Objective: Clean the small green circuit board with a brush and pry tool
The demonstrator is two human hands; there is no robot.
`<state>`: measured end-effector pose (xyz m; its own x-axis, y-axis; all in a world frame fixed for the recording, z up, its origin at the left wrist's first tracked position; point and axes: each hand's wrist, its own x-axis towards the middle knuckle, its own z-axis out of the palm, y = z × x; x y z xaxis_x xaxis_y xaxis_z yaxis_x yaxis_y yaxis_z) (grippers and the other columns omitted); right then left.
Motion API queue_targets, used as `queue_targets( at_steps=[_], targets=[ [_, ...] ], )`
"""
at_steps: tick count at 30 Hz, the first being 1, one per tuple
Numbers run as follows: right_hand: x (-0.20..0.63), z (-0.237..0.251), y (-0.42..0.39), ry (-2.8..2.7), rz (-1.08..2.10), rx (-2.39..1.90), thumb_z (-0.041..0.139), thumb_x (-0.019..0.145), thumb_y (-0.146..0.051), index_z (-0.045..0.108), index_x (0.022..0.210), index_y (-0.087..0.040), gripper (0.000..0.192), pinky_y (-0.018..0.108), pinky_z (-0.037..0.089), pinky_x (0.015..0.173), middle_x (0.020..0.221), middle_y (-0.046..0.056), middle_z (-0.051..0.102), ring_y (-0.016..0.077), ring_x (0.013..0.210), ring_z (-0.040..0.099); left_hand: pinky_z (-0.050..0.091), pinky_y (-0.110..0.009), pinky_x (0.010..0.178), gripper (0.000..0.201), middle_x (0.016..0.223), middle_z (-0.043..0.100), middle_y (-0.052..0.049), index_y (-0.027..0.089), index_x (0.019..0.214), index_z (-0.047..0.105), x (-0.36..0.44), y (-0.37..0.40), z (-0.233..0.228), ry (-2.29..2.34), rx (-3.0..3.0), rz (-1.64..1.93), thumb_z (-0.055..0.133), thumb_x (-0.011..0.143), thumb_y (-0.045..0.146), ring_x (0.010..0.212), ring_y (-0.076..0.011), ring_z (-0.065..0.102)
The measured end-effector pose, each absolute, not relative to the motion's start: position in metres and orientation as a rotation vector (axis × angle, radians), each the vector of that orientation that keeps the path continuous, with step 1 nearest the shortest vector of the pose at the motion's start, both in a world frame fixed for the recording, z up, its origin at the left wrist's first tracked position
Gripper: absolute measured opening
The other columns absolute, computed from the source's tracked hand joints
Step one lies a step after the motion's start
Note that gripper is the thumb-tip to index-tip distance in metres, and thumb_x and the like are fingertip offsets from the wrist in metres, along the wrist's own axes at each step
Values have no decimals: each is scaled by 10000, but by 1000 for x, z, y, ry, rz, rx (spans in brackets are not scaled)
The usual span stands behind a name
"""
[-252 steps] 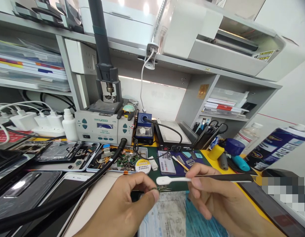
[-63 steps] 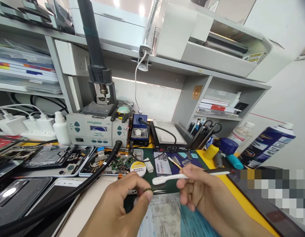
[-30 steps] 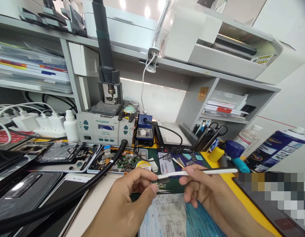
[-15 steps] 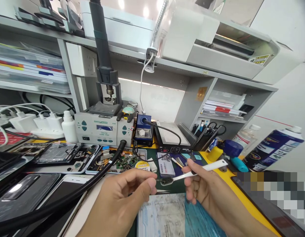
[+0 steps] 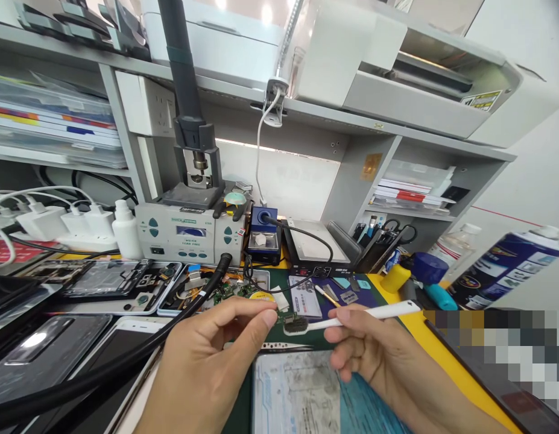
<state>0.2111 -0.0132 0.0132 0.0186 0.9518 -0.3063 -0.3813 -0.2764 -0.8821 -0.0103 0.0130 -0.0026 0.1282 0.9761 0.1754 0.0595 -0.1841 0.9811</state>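
Observation:
My right hand (image 5: 369,337) is closed around the handle of a white toothbrush (image 5: 392,310), its dark-bristled head pointing left. Level with it, my left hand (image 5: 225,343) pinches thumb and forefinger on a small green circuit board (image 5: 286,316), mostly hidden by the fingertips. The bristles are right at the board's edge; whether they touch it I cannot tell. Beneath the hands are metal tweezers (image 5: 283,346) and a worn blue-and-white pad (image 5: 297,386). A cotton swab (image 5: 327,295) lies just behind the brush.
A thick black hose (image 5: 170,331) sweeps across opened phones at left, in front of the hot air station (image 5: 189,235). A blue soldering stand (image 5: 263,241) and a flat heating plate (image 5: 313,247) are behind. Bottles and a spray can (image 5: 505,268) stand at right.
The toothbrush has shifted slightly left, up to the small board, and its bristles now show more. My left hand has moved a little left and up; the tweezers are more visible.

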Motion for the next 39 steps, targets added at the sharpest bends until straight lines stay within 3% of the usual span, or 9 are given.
queue_targets(
  at_steps=[16,26,39],
  targets=[
    [210,15,-14,-689,1545,-1165,811,819,-270,764,783,-130,152,227,579,499,761,71,778,164,558,717,513,-189,703,89,823,738,48,260,880,711,-7,11,-1,1023,1622,1252,647,907,316,767,-133,660],
    [210,15,-15,-708,1553,-1156,789,840,-270,745,783,-137,151,227,575,510,758,68,772,163,569,714,521,-254,744,114,933,751,12,262,994,685,-9,7,-6,1060,1728,1188,606,923,303,879,-176,687],
    [210,14,-17,-743,1586,-1169,791,846,-291,743,791,-131,175,226,566,517,743,62,764,166,581,717,489,-229,808,101,937,655,26,260,878,645,-8,10,-4,938,1834,1234,582,940,209,905,-134,636]
  ],
)
